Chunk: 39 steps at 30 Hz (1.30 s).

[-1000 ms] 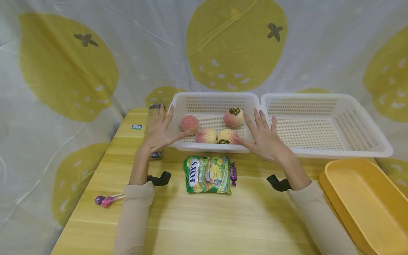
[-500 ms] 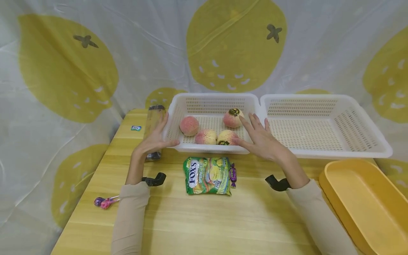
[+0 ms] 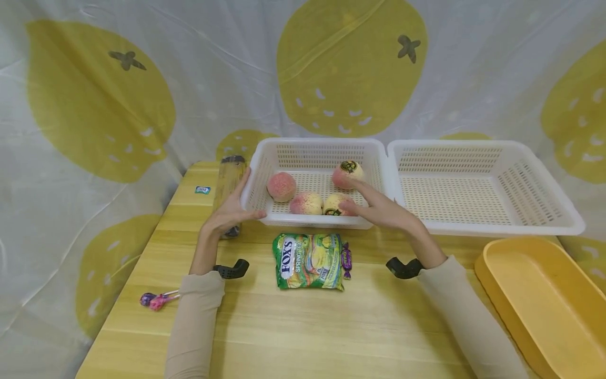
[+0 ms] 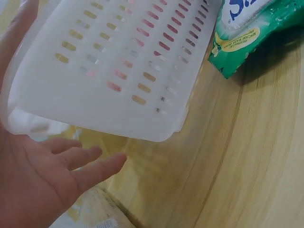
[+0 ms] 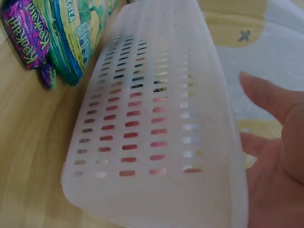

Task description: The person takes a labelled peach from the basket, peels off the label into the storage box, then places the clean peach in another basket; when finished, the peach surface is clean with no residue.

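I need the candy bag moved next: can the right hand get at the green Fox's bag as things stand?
Probably yes. The right hand rests on the near right corner of the white basket, and the green bag lies flat on the table just in front of it, with only a small purple candy beside it.

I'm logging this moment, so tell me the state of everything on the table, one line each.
Left basket: holds four peaches, flanked by both hands.
Right basket: empty.
Yellow tub: empty.
Candy bag: flat, sealed.
Left hand: open, against the basket's left end.
Right hand: open, at its right front corner.
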Tool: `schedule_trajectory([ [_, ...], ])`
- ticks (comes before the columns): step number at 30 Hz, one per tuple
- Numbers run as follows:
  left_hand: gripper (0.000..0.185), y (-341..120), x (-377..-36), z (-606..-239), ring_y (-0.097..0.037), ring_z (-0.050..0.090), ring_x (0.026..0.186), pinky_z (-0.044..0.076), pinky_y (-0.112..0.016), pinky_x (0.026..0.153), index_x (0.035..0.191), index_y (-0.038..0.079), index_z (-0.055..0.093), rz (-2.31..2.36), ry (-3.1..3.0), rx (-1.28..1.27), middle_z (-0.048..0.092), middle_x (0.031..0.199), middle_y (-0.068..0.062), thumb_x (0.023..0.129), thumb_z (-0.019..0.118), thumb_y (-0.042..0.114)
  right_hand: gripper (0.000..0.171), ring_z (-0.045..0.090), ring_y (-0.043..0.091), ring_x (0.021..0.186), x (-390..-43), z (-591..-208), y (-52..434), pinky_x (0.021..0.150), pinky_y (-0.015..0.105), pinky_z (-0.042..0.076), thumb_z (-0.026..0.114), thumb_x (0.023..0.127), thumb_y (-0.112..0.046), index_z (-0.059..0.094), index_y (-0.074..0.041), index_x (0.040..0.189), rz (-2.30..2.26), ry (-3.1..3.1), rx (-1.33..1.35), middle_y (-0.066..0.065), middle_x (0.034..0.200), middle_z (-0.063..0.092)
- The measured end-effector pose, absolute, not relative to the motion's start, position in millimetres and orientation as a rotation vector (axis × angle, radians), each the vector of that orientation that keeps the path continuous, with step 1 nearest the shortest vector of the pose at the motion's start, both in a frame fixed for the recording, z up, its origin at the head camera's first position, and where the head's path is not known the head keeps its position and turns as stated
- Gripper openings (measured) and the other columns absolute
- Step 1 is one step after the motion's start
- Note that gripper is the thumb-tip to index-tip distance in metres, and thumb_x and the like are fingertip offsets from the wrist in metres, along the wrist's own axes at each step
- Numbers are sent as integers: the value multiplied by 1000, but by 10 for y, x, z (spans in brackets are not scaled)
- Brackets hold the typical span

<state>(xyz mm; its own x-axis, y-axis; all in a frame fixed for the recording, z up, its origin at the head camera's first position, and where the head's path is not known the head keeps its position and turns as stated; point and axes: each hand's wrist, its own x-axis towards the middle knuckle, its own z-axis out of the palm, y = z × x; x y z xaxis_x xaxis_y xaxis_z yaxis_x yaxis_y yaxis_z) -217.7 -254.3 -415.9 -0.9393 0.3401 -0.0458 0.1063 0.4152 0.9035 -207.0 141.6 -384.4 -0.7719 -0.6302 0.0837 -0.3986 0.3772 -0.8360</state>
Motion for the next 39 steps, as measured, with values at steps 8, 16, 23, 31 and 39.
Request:
schedule_trajectory([
  [8,125,-2532,-2187,-4184,-44,39,146,43,-56,112,167,34,-7,1674,2324,379,18,172,-17,81,78,2,70,22,36,159,-2169,-3883,1346,127,58,25,67,102,-25,34,-4,161,-1213,2452,-816,15,169,32],
  [16,127,-2492,-2211,-4188,-43,41,147,36,-58,120,167,32,-5,1645,2381,354,13,174,-14,80,84,7,69,46,35,144,-2221,-3936,1326,113,54,44,74,98,-28,44,-11,158,-1228,2479,-708,13,166,39],
  [23,125,-2492,-2234,-4199,-43,39,149,32,-59,122,167,31,-5,1710,2345,333,21,171,-16,82,82,2,63,61,36,126,-2299,-3971,1287,99,47,55,79,93,-29,56,-10,149,-1250,2530,-724,13,156,53],
  [31,125,-2492,-2235,-4207,-44,41,147,35,-59,121,167,30,-5,1685,2372,319,24,171,-17,82,82,3,59,57,29,101,-2356,-3993,1277,82,38,45,79,93,-26,60,-5,144,-1167,2514,-792,15,137,66],
  [39,124,-2491,-2237,-4194,-44,40,148,34,-59,121,167,29,-6,1681,2356,325,25,170,-19,83,81,3,53,44,17,74,-2382,-4017,1250,66,28,37,79,93,-21,63,-7,142,-1125,2522,-766,5,82,54],
])
